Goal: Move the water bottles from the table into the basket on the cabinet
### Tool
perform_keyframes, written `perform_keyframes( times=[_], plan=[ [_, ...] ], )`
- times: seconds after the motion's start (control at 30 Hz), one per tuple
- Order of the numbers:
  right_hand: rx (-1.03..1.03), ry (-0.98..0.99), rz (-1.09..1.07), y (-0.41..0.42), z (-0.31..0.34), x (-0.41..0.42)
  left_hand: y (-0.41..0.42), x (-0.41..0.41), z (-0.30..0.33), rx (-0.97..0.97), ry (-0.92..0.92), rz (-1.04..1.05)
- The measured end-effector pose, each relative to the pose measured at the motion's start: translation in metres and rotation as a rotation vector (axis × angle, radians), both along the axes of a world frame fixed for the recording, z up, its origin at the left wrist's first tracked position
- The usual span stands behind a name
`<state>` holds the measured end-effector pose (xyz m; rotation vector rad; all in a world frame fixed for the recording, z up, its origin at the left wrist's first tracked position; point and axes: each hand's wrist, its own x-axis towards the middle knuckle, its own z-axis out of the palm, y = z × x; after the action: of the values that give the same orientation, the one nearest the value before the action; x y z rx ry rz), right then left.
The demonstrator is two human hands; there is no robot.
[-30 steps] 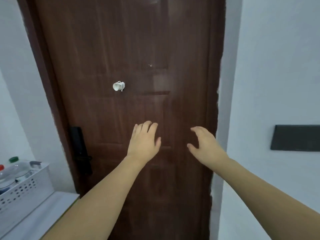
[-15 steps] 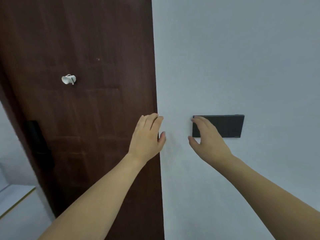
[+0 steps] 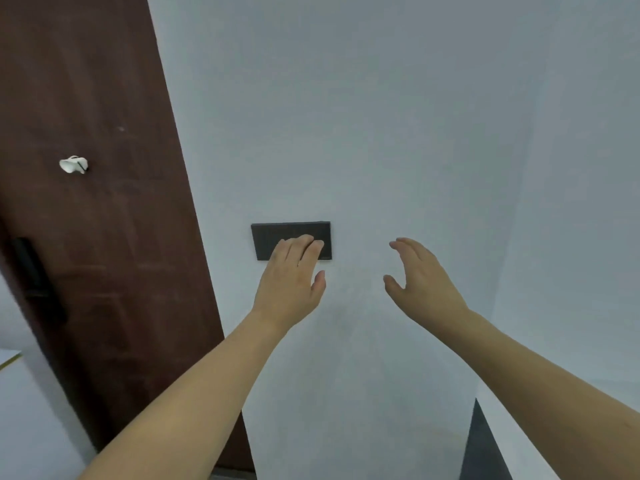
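Observation:
No water bottle, table or basket shows in the head view now. My left hand [image 3: 291,275] is raised in front of a white wall, fingers loosely apart and holding nothing; its fingertips overlap a dark wall panel. My right hand [image 3: 422,275] floats beside it at the same height, palm turned inward, fingers spread and empty. Both bare forearms reach up from the bottom of the frame.
A dark brown door [image 3: 86,202] fills the left side, with a small white hook [image 3: 73,165] and a black lock handle [image 3: 36,278]. A black wall panel [image 3: 273,237] sits on the white wall [image 3: 381,116]. A white cabinet corner [image 3: 10,362] shows at far left.
The view has swung right: the door slid to the left, the basket with bottles left the frame, and the wall panel came toward the centre. Both hands stay raised and empty.

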<state>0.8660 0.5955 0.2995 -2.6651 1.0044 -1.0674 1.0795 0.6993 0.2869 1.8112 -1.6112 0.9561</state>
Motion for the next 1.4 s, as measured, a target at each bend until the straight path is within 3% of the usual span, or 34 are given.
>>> perform_keyframes(
  times=[0.23,0.6,0.97,1.1,1.27,1.4],
  plan=[
    [0.048,-0.044,-0.04,-0.04,-0.014,-0.109,-0.048,-0.111,-0.011,0.031,0.018,-0.095],
    [0.124,-0.005,0.007,-0.115,-0.03,-0.306,-0.109,-0.305,-0.014,0.082,0.165,0.047],
    [0.185,-0.006,0.027,-0.195,-0.043,-0.447,-0.196,-0.458,-0.027,0.175,0.2,0.101],
    [0.223,-0.002,0.007,-0.234,-0.048,-0.527,-0.227,-0.527,-0.029,0.25,0.072,0.161],
    [0.247,0.042,0.008,-0.275,-0.056,-0.623,-0.261,-0.61,-0.031,0.255,0.169,0.265],
    [0.255,0.035,-0.011,-0.308,-0.049,-0.678,-0.29,-0.661,-0.028,0.268,0.141,0.248]
  ],
)
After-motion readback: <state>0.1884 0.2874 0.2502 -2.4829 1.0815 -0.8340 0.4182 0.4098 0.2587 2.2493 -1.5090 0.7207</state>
